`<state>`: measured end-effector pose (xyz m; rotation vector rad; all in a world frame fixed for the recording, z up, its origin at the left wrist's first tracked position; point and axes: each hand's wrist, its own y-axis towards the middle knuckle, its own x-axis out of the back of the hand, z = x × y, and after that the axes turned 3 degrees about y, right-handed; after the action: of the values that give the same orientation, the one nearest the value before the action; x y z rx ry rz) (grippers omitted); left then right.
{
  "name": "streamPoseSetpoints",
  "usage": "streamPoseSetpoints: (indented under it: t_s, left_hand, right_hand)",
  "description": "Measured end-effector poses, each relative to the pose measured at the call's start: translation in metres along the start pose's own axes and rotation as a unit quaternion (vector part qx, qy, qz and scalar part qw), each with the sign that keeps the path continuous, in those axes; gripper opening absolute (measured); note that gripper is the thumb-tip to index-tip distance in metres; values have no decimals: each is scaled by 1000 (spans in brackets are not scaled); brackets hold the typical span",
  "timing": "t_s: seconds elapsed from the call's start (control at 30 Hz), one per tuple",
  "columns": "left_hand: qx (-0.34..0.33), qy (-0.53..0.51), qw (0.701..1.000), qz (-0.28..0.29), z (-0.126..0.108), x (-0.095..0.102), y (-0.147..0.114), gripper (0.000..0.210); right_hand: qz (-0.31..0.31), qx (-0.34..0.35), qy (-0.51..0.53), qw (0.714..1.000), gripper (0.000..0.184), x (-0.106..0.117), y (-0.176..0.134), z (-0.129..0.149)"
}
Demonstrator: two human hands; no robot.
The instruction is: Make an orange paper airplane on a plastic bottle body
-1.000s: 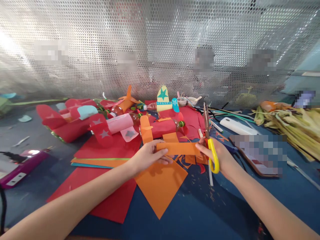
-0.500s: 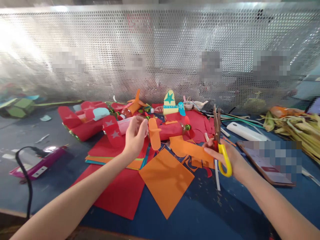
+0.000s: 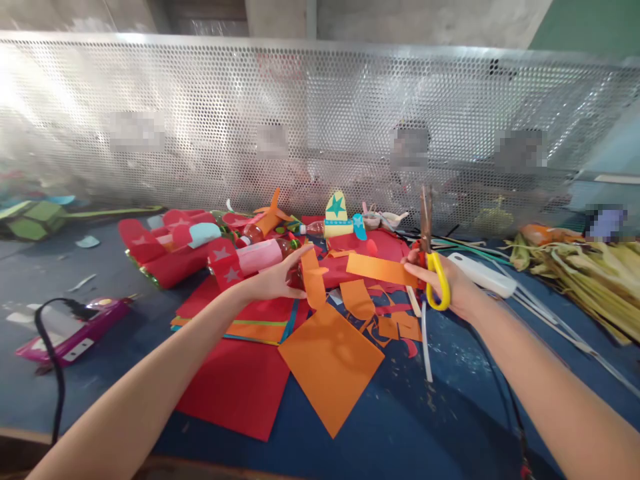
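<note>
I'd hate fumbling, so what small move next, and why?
Perhaps bring the orange paper strip to the rounded orange paper piece: your left hand is at that piece, and your right hand holds the strip and yellow-handled metal scissors.

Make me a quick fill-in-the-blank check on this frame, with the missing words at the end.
1. Besides the scissors, the right hand holds a paper strip coloured ____.
2. The square sheet on the table has one ____ pointing toward the bottom of the picture.
3. The red paper fin by the left hand carries two pale ____.
4. The purple power strip lies toward the ____ edge of the picture.

Missing words: orange; corner; stars; left.
</note>
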<state>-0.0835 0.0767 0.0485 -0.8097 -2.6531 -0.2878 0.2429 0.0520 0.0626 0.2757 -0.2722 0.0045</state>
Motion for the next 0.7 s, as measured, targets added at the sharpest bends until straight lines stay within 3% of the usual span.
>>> streamPoseSetpoints:
  t_s: [0.4,0.7]
  left_hand:
    - [0,-15,999,31,5,0,1,102]
    - [-45,66,996,36,-2,-5,-3,89]
  right_hand:
    - [65,31,-73,995,26,-25,65,-19]
    - [133,53,-112,983,22,-31,74,-5]
